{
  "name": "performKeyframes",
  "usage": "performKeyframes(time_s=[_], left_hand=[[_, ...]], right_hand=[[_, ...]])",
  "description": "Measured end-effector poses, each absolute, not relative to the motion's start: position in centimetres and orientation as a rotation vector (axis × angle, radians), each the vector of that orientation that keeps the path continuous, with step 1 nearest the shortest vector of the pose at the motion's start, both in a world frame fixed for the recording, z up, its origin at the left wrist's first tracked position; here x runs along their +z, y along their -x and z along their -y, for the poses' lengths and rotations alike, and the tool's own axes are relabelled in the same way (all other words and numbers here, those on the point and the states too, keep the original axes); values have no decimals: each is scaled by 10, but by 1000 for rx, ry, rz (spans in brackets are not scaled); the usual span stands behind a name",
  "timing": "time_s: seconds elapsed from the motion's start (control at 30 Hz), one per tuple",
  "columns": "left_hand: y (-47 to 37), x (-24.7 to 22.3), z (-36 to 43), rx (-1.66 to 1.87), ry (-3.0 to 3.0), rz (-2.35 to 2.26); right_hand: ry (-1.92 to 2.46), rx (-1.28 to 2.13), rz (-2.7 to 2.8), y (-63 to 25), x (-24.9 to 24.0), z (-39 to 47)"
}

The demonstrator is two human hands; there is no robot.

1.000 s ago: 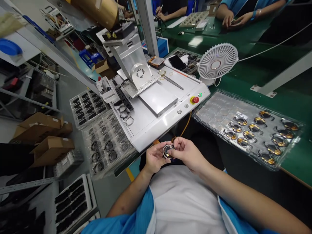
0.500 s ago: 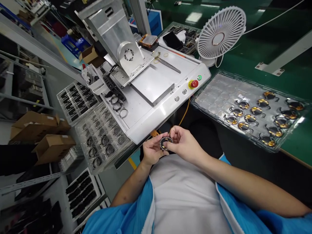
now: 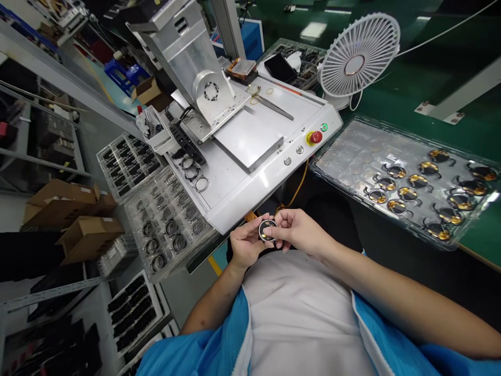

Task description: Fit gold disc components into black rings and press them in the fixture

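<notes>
A small round watch case (image 3: 266, 230), with a silver rim and a dark inside with gold-coloured bits, is held in front of my belly. My left hand (image 3: 247, 242) grips its rim from the left, thumb and fingers around the edge. From the right, my right hand (image 3: 299, 231) pinches at the case, its thumb lying over the dark face. The fingers hide part of the case, so I cannot tell how its inner parts sit.
A white bench machine (image 3: 250, 193) with a red stop button (image 3: 316, 137) stands ahead. To the right lies a clear tray (image 3: 352, 151) with several round gold-and-black parts; to the left, a tray (image 3: 133, 214) of metal rings. A white fan (image 3: 354, 65) stands behind, and loose rings (image 3: 202, 184) lie on the machine.
My right hand has lowered slightly, its fingers shifting from the upper edge of the watch case to its right side. My left hand keeps its hold; the view has shifted a little.
</notes>
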State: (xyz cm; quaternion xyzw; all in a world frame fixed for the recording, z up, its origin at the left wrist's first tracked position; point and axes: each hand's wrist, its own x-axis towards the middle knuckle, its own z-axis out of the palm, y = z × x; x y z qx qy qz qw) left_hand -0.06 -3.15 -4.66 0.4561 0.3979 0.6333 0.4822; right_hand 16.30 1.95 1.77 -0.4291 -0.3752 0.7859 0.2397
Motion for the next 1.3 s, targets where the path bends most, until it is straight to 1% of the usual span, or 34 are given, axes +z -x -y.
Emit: performKeyframes(time_s=[0.27,0.4,0.5,0.57,0.63,0.73,0.8,0.93,1.03,1.13,1.2,1.3], left_hand=[[-4,-41,30,1555,-1188,-1035],[-1,-40,31,1606,-1072,-1116],[1,-35,31,1610,-983,-1123],[2,-29,31,1568,-961,-1057],[2,-25,31,1505,-977,-1006],[1,-22,33,1450,-1033,-1027],[1,-22,34,1462,-1069,-1092],[1,-24,38,1517,-1170,-1225],[1,-25,38,1508,-1241,-1297],[0,-24,37,1464,-1314,-1344],[-1,-22,35,1450,-1372,-1351],[-3,-17,33,1459,-1457,-1357]], right_hand=[[1076,2176,844,-157,7,-17],[1100,2118,1021,-150,7,-31],[1160,1948,1081,-153,12,-68],[1235,1727,967,-158,19,-103],[1275,1581,883,-163,28,-139],[1277,1522,880,-165,41,-177],[1262,1499,898,-165,46,-185],[1181,1512,989,-167,47,-153],[1097,1703,1176,-171,41,-101],[1100,1908,1280,-173,35,-55],[1119,1967,1279,-172,31,-38],[1134,1963,1281,-170,25,-29]])
